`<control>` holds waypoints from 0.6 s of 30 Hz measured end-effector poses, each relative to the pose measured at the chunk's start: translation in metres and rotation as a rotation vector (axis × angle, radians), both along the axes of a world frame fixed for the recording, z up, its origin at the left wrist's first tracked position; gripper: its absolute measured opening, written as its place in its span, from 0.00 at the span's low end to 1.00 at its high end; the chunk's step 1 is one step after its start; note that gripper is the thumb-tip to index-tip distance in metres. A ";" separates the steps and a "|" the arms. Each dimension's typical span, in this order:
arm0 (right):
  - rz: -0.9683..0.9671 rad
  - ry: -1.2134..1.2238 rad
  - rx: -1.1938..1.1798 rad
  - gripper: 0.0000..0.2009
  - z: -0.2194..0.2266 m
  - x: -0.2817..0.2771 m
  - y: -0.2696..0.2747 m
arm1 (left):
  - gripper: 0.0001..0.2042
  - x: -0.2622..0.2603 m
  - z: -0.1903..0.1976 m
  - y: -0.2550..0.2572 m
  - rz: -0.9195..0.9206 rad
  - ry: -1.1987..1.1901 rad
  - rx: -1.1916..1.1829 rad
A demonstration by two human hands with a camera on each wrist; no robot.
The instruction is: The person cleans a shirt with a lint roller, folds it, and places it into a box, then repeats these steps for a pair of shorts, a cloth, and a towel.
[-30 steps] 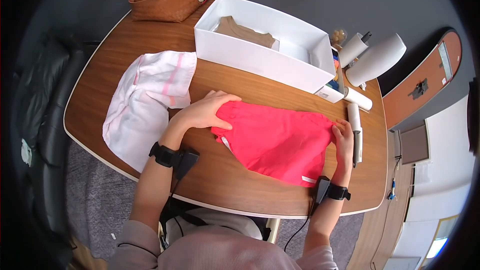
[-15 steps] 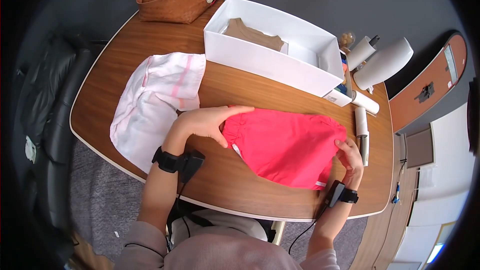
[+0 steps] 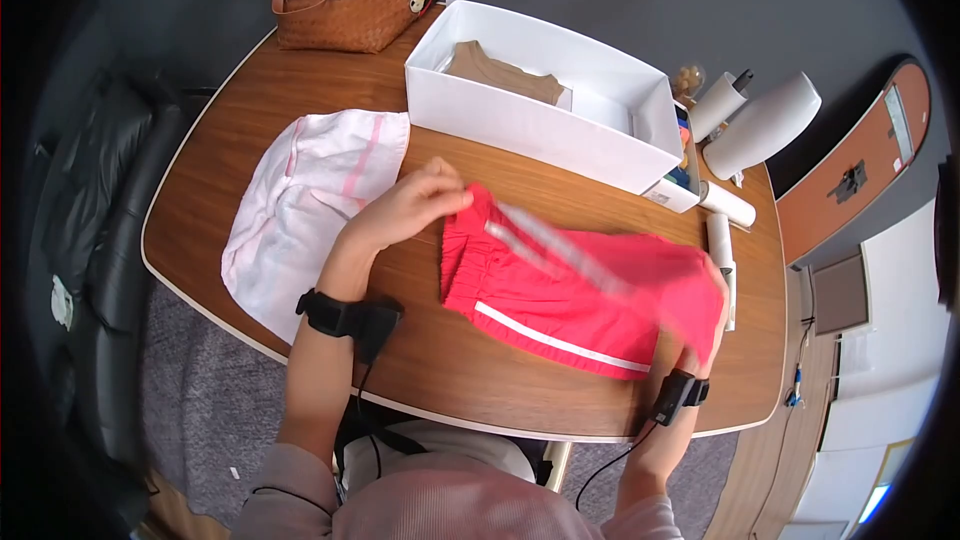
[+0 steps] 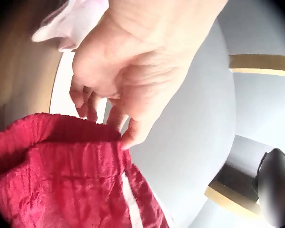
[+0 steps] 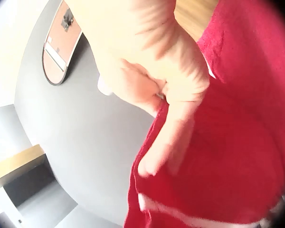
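The red shorts (image 3: 560,315) are lying on the table (image 3: 430,380) between both hands, with their far side hanging raised. The left hand (image 3: 400,212) is pinching a corner of the waistband (image 3: 462,270) between thumb and finger, its other fingers curling loosely around nothing. The right hand (image 5: 180,80) is gripping the leg end by its edge, thumb lying over the cloth and fingers tucking behind. For what seems to be laying one side across the other, doing well would mean keeping both pinches level, holding the edge taut and lowering it evenly, without dragging the layer that is resting underneath (the gathered waistband is likely to be bunching first).

Much is escaping view: the raised part is blurring, cloth is covering most of the right hand from above, and whether the under layer is lying flat, I cannot tell. Both wrist views are cutting the shorts off.

The towel (image 3: 290,210) is lying left of the left hand; beyond both hands, the box (image 3: 540,135) is holding a brown cloth (image 3: 505,75), its near wall hiding part of the bottom.
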State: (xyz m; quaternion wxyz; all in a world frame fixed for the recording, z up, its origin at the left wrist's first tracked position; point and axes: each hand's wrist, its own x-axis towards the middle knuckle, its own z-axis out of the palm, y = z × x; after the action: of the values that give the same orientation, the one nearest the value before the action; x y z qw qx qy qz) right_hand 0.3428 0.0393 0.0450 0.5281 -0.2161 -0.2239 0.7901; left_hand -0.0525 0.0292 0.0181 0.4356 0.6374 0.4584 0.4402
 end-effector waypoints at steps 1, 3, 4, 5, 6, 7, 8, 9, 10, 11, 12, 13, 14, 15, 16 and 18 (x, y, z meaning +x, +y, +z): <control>0.030 0.082 0.033 0.14 -0.009 0.000 0.013 | 0.14 0.002 -0.010 0.004 0.066 -0.193 0.048; -0.078 0.088 0.063 0.20 -0.022 -0.015 0.031 | 0.16 0.008 -0.013 0.010 0.174 -0.454 -0.231; -0.004 -0.004 0.134 0.21 -0.018 -0.023 0.030 | 0.16 0.015 -0.011 0.010 0.241 -0.529 -0.285; 0.070 -0.097 0.206 0.22 -0.007 -0.036 0.025 | 0.17 0.018 -0.009 0.010 0.307 -0.603 -0.338; 0.131 -0.225 0.254 0.21 -0.013 -0.033 0.025 | 0.18 0.018 -0.008 0.009 0.318 -0.520 -0.342; 0.179 -0.426 0.284 0.19 -0.015 -0.030 0.025 | 0.21 0.017 -0.008 0.008 0.328 -0.436 -0.345; 0.191 -0.691 0.356 0.20 -0.019 -0.028 0.023 | 0.26 0.016 -0.008 0.007 0.338 -0.352 -0.349; 0.201 -0.958 0.423 0.20 -0.022 -0.027 0.021 | 0.31 0.015 -0.009 0.006 0.347 -0.268 -0.354; 0.235 -1.115 0.544 0.21 -0.023 -0.027 0.021 | 0.41 0.015 -0.010 0.007 0.412 -0.096 -0.343; 0.271 -1.272 0.666 0.22 -0.020 -0.030 0.019 | 0.42 0.015 -0.013 0.007 0.383 0.051 -0.195; 0.306 -1.428 0.789 0.23 -0.017 -0.032 0.017 | 0.43 0.015 -0.016 0.005 0.350 0.197 -0.046; 0.311 -1.502 0.796 0.24 -0.016 -0.034 0.015 | 0.45 0.016 -0.018 0.004 0.315 0.342 0.103; 0.316 -1.576 0.803 0.25 -0.014 -0.037 0.011 | 0.44 0.016 -0.019 0.002 0.213 0.351 0.054; 0.322 -1.651 0.809 0.26 -0.013 -0.038 0.009 | 0.42 0.017 -0.020 0.001 0.205 0.394 0.027; 0.298 -1.717 0.846 0.26 -0.014 -0.039 0.006 | 0.40 0.017 -0.022 0.000 0.196 0.438 -0.003; 0.244 -1.848 0.926 0.26 -0.015 -0.040 0.001 | 0.36 0.015 -0.025 0.000 0.175 0.490 -0.049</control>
State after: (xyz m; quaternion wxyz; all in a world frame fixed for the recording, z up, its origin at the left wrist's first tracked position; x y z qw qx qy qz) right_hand 0.3026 0.0407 0.0302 0.0987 -0.4891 -0.8429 0.2013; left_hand -0.0371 0.0292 -0.0073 0.2872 0.6722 0.6141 0.2974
